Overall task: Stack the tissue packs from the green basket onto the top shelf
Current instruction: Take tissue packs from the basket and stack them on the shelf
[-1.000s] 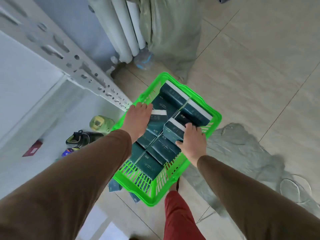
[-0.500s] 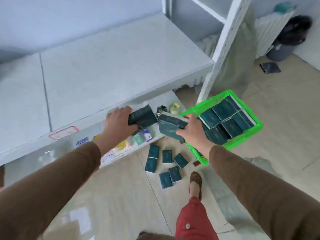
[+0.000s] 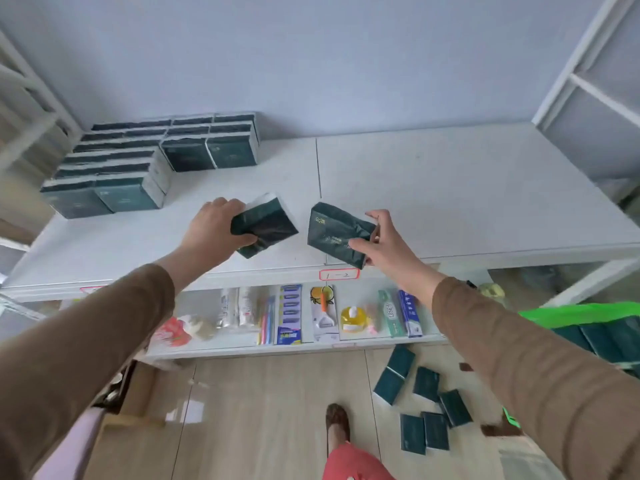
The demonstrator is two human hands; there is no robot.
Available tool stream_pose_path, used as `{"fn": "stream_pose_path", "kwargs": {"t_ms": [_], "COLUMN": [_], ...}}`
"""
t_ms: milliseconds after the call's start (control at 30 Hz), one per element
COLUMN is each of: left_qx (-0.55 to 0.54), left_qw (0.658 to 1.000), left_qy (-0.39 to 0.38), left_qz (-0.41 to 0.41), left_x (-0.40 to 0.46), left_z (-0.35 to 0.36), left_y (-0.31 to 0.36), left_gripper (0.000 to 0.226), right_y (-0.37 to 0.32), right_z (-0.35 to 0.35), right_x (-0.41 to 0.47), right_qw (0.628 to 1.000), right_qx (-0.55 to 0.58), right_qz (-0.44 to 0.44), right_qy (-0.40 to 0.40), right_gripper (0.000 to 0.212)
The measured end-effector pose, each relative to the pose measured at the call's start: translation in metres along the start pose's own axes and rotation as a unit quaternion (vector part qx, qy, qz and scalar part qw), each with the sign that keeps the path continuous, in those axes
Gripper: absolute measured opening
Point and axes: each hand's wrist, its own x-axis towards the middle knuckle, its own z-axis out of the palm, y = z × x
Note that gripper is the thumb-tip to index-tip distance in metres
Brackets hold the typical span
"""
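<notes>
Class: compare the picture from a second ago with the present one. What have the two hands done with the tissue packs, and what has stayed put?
Both hands left the green basket, each taking a pack. The left hand now holds a tissue pack over the top shelf; the right hand holds another pack beside it. Each grip is unchanged since half a second ago.

You hold two tissue packs, one in your left hand point(image 3: 212, 233) and one in your right hand point(image 3: 384, 241): the left-hand pack point(image 3: 265, 227) and the right-hand pack point(image 3: 336, 233). On the top shelf point(image 3: 450, 188) you have two stacks: a taller stack point(image 3: 104, 174) at the left and a lower stack point(image 3: 211, 142) beside it; blur prevents a pack count in either. On the floor point(image 3: 270, 410) you have six loose packs point(image 3: 424, 403). One green basket point(image 3: 581, 313) shows at the right edge, with at least three packs visible inside. One red-bordered label point(image 3: 338, 274) sits on the shelf edge.
</notes>
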Motion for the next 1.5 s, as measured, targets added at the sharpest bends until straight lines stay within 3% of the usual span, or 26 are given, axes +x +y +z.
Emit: {"fn": "stream_pose_path", "kwargs": {"t_ms": [133,367,600,700,833,967,1167,1367,1500], "left_qx": [0.034,0.041,0.063,0.095,0.149,0.218,0.215,0.233,0.172], "left_qw": [0.999,0.997,0.997,0.995,0.989,0.972,0.968,0.961,0.96], "left_qy": [0.006,0.005,-0.007,-0.016,-0.016,-0.03,-0.016,0.003,0.047], "left_qz": [-0.027,-0.072,-0.036,-0.018,0.01,0.081,0.125,0.15,0.214], "left_x": [0.052,0.151,0.213,0.228,0.245,0.256,0.265,0.258,0.244], "left_z": [-0.016,-0.032,-0.034,-0.033,-0.036,-0.032,-0.028,-0.028,-0.022], "left_y": [-0.065,-0.155,-0.217,-0.237,-0.261,-0.277,-0.286,-0.28,-0.24], "left_gripper": [0.041,0.044,0.043,0.054,0.06,0.051,0.05,0.063,0.069], "right_y": [-0.019,-0.043,-0.066,-0.069,-0.072,-0.075,-0.082,-0.084,-0.08], "right_z": [0.041,0.091,0.148,0.172,0.2,0.225,0.253,0.248,0.22], "right_x": [0.069,0.194,0.279,0.302,0.319,0.323,0.326,0.309,0.27], "right_qw": [1.0,0.999,0.998,0.997,0.996,0.994,0.982,0.985,0.979], "right_qx": [0.002,-0.019,-0.03,-0.051,-0.088,-0.079,-0.094,-0.081,-0.128], "right_qz": [-0.006,-0.023,-0.035,-0.032,-0.02,-0.005,0.021,0.05,0.041], "right_qy": [0.02,-0.028,-0.051,-0.047,-0.006,0.082,0.162,0.142,0.151], "right_gripper": [0.063,0.043,0.044,0.042,0.041,0.045,0.031,0.04,0.043]}}
